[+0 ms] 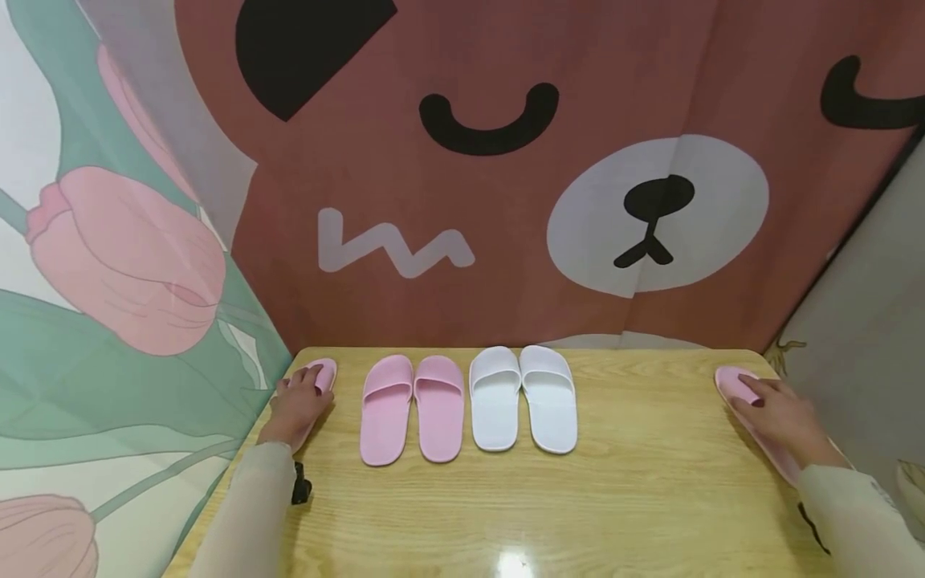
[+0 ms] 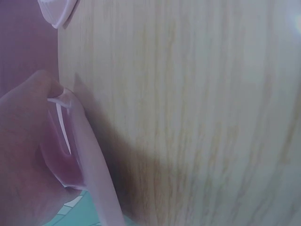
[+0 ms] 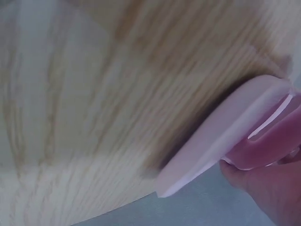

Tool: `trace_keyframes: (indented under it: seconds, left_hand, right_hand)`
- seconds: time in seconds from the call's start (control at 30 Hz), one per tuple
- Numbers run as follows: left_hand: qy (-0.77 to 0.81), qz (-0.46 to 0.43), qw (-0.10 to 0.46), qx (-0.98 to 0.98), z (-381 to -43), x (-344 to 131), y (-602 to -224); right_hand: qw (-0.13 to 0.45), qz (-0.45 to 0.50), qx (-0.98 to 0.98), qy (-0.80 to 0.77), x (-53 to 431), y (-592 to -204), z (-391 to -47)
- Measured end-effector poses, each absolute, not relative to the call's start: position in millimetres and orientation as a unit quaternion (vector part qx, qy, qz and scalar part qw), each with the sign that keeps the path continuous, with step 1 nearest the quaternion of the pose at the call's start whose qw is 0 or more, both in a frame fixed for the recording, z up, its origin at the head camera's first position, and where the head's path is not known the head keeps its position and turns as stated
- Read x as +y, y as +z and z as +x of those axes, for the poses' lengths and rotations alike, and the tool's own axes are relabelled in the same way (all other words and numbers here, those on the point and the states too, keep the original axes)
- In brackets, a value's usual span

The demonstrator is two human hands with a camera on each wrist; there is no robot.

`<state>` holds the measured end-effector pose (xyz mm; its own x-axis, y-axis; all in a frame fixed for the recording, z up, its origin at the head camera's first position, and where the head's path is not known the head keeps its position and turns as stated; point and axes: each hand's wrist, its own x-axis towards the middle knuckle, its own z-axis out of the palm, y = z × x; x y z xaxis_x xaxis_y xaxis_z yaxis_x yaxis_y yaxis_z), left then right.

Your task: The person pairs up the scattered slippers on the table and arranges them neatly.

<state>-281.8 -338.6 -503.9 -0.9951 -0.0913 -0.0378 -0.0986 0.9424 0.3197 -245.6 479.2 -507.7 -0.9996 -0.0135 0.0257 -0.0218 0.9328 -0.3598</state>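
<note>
The curled left hand (image 1: pixel 298 405) grips one pink plastic slipper (image 1: pixel 328 372), the right hand (image 1: pixel 788 421) another pink slipper (image 1: pixel 731 381), at opposite ends of the wood-grain tabletop (image 1: pixel 636 482); two pink slides (image 1: pixel 439 417) and two white slides (image 1: pixel 495 413) sit between.

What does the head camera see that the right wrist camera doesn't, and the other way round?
Only the head view shows the white slippers, the left hand and the big bear picture. Only the right wrist view shows a bright slit in a pink slipper. Both show the right hand holding that slipper, and the wooden table.
</note>
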Motion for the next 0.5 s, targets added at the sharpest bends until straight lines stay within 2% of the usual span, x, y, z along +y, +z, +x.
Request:
trace_keyframes:
  seconds: [0.5]
  left_hand:
    - [0.149,-0.046,0.01,0.988,-280.5,-334.6,-504.0]
  right_hand:
    - [0.01,0.015,-0.986,0.166,473.3,-508.6,-242.5]
